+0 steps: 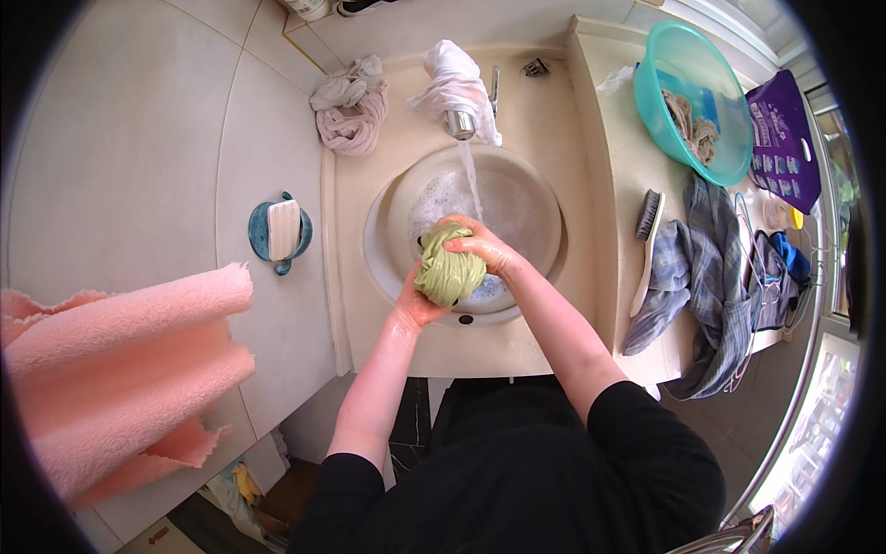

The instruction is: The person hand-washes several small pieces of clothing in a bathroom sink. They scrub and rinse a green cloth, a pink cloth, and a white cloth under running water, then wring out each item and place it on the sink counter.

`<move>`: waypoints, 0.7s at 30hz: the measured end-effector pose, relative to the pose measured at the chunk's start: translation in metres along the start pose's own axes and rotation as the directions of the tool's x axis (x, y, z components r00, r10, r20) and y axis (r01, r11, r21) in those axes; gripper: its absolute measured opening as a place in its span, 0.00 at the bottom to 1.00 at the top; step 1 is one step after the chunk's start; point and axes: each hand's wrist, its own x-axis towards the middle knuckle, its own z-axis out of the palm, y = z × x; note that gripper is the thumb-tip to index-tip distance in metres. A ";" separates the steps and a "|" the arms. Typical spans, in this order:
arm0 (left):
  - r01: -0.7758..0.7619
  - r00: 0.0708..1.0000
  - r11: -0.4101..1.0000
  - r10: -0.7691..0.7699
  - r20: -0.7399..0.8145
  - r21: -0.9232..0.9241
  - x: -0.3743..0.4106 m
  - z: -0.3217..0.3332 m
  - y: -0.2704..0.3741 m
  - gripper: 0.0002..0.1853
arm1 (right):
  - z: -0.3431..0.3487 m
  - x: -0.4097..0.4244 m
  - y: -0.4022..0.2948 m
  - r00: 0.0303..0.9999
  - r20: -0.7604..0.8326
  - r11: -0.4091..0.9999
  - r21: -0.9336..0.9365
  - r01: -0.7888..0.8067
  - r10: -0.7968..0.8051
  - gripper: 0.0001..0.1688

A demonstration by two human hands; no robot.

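Observation:
A wet, light green cloth (451,266) is bunched into a ball between my two hands, above the near part of a round basin (547,208). My left hand (417,305) grips it from below and the left. From the upper right, my right hand (481,244) presses on it with the fingers curled over its top. Water runs from a chrome faucet (460,126) into the basin behind the cloth, where suds float. A wet white cloth (453,79) is wrapped over the faucet's body.
Pinkish wrung cloths (353,121) lie at the counter's back left. A soap bar (284,230) rests on a blue dish at left, above a pink towel (138,339). On the right ledge are a scrub brush (648,235), a plaid garment (716,256) and a turquoise basin (651,104).

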 end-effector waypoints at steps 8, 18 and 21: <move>-0.370 0.928 0.902 0.367 0.056 0.222 -0.001 0.010 -0.008 0.42 | 0.059 -0.010 0.015 0.824 -0.209 0.688 -0.674 0.268 -0.526 0.18; -0.702 0.561 0.443 0.826 0.050 0.558 0.033 0.018 -0.027 0.23 | 0.040 0.001 0.029 0.915 -0.352 0.717 0.688 0.111 0.196 0.15; -0.694 0.423 0.129 0.869 0.256 0.709 0.019 0.015 -0.037 0.23 | 0.021 0.012 0.039 0.950 -0.115 0.643 0.759 -0.104 0.290 0.22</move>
